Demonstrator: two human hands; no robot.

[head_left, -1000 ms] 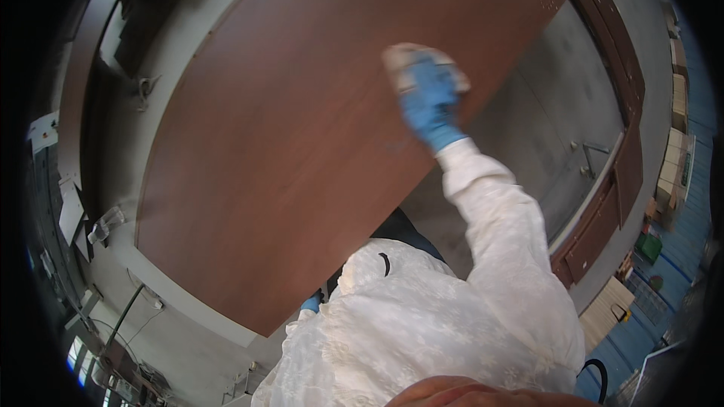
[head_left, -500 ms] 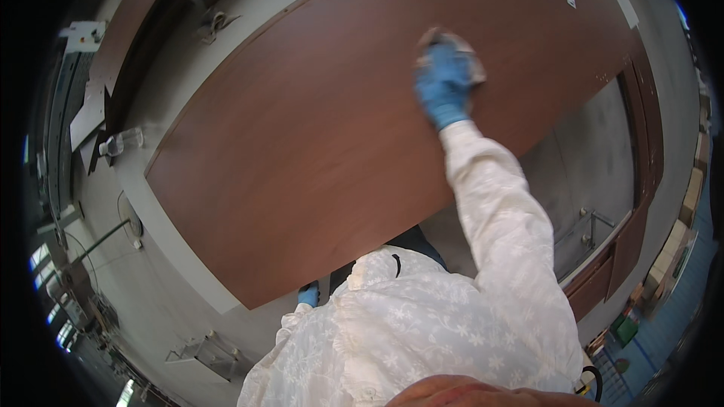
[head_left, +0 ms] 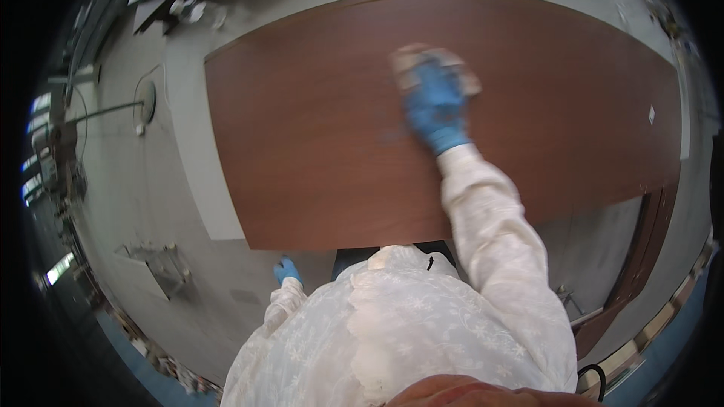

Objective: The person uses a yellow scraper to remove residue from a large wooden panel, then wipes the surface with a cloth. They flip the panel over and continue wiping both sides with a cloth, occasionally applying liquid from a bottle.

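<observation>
A large reddish-brown board [head_left: 324, 151] lies flat before me. On its surface, right of the middle, my right hand [head_left: 436, 109] in a blue glove is closed over a beige cloth [head_left: 407, 62] and presses it down. The cloth sticks out past the fingers on both sides, and both are slightly blurred. My left hand [head_left: 287, 270], also gloved in blue, hangs low just off the board's near edge, touching nothing I can see. It looks small, with its fingers loosely apart and nothing visible in them.
A small white label [head_left: 651, 114] sits near the board's right end. Past the left far corner lies a clear plastic bottle [head_left: 200, 12]. A stand with a round disc [head_left: 148, 102] is at the left, and a metal-legged rack [head_left: 157, 267] stands lower left. More brown pieces [head_left: 641, 256] lie at the right.
My view has turned, so the board now lies more level across it. My right hand has slid the cloth leftward along the board, away from the label. More of my left hand shows.
</observation>
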